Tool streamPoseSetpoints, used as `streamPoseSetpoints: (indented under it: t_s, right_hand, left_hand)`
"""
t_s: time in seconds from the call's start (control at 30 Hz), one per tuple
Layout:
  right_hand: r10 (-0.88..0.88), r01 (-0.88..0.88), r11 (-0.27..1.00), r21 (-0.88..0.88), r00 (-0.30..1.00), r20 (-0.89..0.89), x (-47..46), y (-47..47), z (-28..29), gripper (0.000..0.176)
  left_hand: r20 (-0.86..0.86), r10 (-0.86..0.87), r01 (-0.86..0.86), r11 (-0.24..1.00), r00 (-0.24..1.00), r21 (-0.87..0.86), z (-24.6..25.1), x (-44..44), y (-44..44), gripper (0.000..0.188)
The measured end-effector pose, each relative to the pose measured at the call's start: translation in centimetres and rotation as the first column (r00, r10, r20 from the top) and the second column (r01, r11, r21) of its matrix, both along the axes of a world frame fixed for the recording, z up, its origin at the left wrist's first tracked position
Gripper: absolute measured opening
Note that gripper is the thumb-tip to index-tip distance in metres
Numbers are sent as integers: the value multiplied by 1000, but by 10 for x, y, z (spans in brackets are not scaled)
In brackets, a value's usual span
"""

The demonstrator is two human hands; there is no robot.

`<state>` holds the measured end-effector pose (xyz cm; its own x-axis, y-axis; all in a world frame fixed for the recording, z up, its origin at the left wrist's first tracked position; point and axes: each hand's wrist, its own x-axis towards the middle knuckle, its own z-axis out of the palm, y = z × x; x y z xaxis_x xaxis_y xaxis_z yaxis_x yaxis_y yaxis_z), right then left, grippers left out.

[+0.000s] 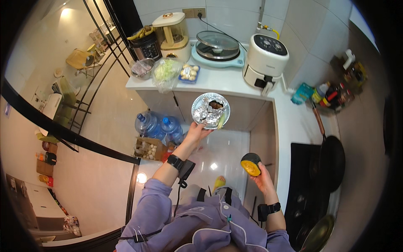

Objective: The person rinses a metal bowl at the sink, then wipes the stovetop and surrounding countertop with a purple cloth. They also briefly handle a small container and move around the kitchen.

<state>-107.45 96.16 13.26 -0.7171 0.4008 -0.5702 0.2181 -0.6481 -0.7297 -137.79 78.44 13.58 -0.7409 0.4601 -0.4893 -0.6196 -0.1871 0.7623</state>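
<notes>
My left hand (197, 132) grips the near rim of a round plate (195, 105) with a fluted edge, held out over the floor before the counter. Crumpled aluminium foil (209, 117) lies on the plate, opened around a dark brown piece of food (216, 104), with a pale green vegetable piece (222, 120) at the right rim. Lower on the right, my right hand (263, 179) holds a cut pumpkin (251, 164) with dark green skin, its orange flesh and seed hollow facing left.
On the white counter (223, 82) stand a white air fryer (267, 60), a light-blue electric pan (217, 56), a tray of mushrooms (189, 73) and bagged leafy greens (166, 73). A black frying pan (332, 163) rests on the hob at right. Water bottles (171, 127) and an open carton (160, 146) stand on the floor.
</notes>
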Motion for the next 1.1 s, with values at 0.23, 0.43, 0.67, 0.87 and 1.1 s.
streamPoseSetpoints:
  t_s: [0.23, 0.43, 0.67, 0.87, 1.1]
  right_hand:
    - [115, -118, 991, 68, 992, 47, -104, 77, -7, 43]
    - [64, -79, 988, 129, 991, 120, -151, 108, -1, 45]
    - [23, -32, 997, 71, 992, 123, -204, 131, -6, 50]
    - [176, -180, 982, 52, 981, 78, -249, 151, -10, 48]
    - [433, -436, 898, 58, 899, 61, -306, 157, -36, 41]
  left_hand:
    - [129, 77, -82, 996, 989, 33, -71, -138, 108, 37]
    - [107, 80, -75, 996, 991, -50, -124, -233, 160, 34]
    - [127, 41, -43, 999, 991, 19, -137, -279, 166, 40]
    - [89, -84, 71, 987, 992, 146, -115, -267, 161, 39]
    - [-35, -43, 42, 999, 998, -35, -77, -183, 42, 48]
